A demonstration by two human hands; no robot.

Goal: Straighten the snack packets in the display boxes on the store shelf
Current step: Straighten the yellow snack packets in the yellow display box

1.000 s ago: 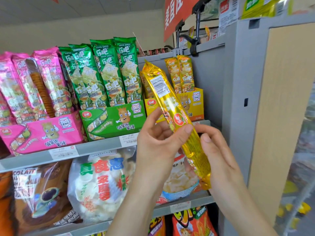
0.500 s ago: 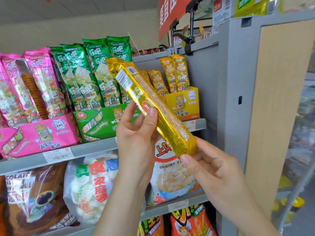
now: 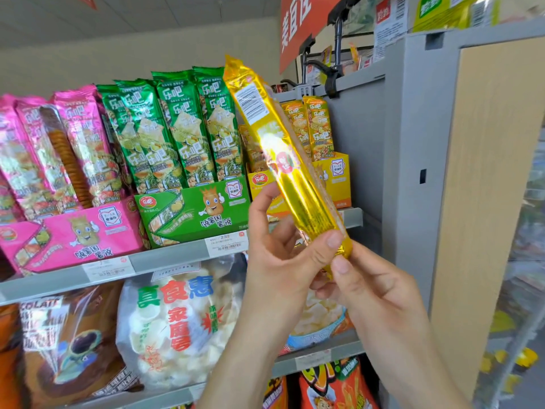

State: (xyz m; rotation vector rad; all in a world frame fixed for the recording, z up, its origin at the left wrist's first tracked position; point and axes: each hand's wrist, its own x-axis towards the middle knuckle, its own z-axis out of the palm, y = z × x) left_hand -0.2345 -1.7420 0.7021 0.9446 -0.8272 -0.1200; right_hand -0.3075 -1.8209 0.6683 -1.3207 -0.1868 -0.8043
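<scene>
Gold packet (image 3: 290,160), its lower end pinched by left hand (image 3: 280,261) and right hand (image 3: 374,293), slants across the yellow box (image 3: 339,184), hiding part; green box (image 3: 191,211) beside it.

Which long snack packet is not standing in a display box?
The yellow packet with its back label showing: the left hand and right hand hold its lower end. The others stand in the pink box, green box or yellow box.
</scene>
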